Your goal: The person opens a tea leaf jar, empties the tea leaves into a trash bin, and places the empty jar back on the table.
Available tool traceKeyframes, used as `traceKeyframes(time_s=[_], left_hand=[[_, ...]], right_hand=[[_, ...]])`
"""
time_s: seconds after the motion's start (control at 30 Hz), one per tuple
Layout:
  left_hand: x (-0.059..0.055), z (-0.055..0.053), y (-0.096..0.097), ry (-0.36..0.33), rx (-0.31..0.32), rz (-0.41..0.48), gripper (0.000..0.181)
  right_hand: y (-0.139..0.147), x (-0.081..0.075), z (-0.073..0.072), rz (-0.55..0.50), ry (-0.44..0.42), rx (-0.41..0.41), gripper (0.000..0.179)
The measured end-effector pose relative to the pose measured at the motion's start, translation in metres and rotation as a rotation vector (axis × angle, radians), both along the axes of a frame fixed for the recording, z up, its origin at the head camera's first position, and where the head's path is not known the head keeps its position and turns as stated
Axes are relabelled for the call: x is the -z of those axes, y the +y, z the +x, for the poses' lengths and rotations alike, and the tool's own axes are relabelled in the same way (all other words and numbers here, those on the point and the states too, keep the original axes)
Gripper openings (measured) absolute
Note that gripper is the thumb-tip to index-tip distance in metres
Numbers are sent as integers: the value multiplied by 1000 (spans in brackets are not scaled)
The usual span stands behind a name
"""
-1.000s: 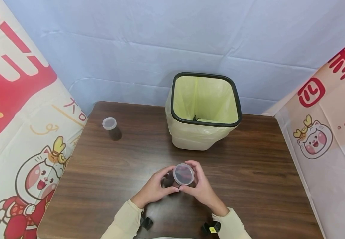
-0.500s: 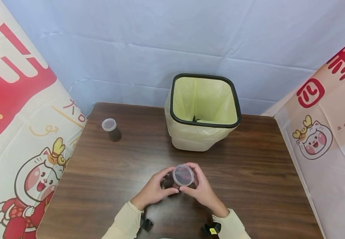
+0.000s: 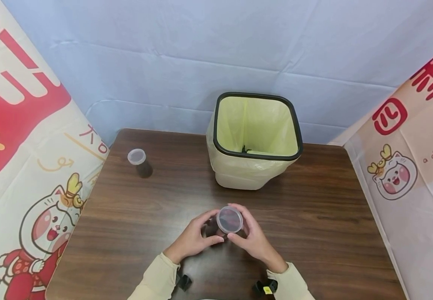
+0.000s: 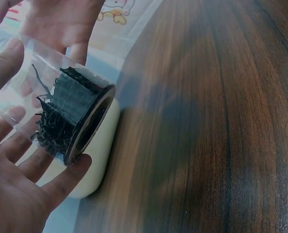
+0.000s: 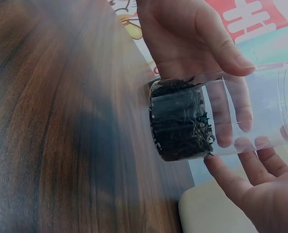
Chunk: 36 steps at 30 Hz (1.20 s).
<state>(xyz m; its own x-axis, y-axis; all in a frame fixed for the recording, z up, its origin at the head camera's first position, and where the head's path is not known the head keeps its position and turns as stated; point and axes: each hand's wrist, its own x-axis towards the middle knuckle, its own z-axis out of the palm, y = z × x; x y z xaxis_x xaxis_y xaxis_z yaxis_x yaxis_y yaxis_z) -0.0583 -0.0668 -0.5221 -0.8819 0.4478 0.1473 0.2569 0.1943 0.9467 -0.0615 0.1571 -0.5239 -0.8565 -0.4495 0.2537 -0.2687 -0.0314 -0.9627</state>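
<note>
Hardly anything has moved since the earlier head frames: the jar (image 3: 227, 224) has shifted a hair to the left, and the right thumb's tip has drawn slightly clear of the left one's. Nearest, the left hand (image 3: 194, 236) and right hand (image 3: 255, 235) face each other, fingers curled and clamped on the jar from opposite sides, probably to steady a smooth, round wall. It is held in front of the person, seemingly just off the worktop (image 3: 179, 187). From above, the cloudy lid (image 3: 230, 219) masks most of the inside; both wrist views, through clear plastic, show dark shreds (image 5: 180, 124) at the base and bare space above. Farther off stands the bin (image 3: 239, 173), its yellow liner (image 3: 272, 118) caught under the black rim (image 3: 261, 156), likely against slipping. Only the head view shows the second jar (image 3: 143, 166), at the worktop's far left, perhaps to leave the hands room.
</note>
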Motion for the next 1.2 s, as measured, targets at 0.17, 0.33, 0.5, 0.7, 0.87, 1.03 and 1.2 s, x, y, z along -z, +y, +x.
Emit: traceKeyframes(time_s=[0.17, 0.33, 0.5, 0.7, 0.87, 1.03, 1.2], left_hand=[[6, -1, 0, -11, -2, 5, 66], [-14, 2, 1, -13, 2, 25, 63], [-13, 2, 2, -7, 2, 16, 64], [-13, 3, 2, -8, 10, 23, 64], [-11, 2, 1, -6, 10, 25, 64], [-9, 2, 1, -5, 8, 24, 64], [-6, 2, 1, -7, 6, 20, 64]], right_hand=[[0, -1, 1, 15, -18, 19, 83], [0, 0, 2, 5, -46, 67, 79], [0, 2, 3, -9, -28, 80, 72], [1, 1, 3, -12, -32, 59, 69], [1, 2, 2, -11, -11, 42, 70], [1, 3, 1, -9, -4, 37, 70], [2, 4, 1, -3, -4, 28, 75]])
